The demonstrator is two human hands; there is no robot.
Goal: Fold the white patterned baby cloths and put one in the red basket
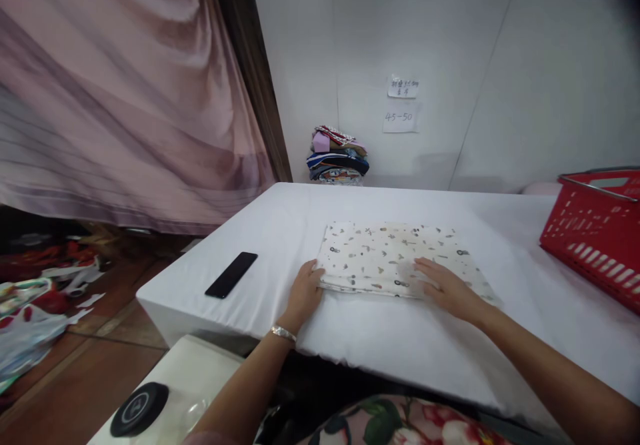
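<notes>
A white cloth (380, 251) printed with small grey and tan figures lies folded into a flat rectangle on the white-covered table (350, 325). At its near left corner, my left hand (304, 293) touches the edge with fingers extended, and a silvery bracelet circles that wrist. My right hand (445, 288) lies over the near right part of the cloth, fingers spread and flat. The layers of the fold show along the near edge, between my hands.
A black phone (231, 275) lies left on the table. To the right stands a red plastic basket (595, 231) with a metal handle. Folded fabrics (339, 158) are stacked beyond the far edge. A white stool-like surface (200, 365) holds a round black object (140, 408). Pink curtain (190, 85) hangs left.
</notes>
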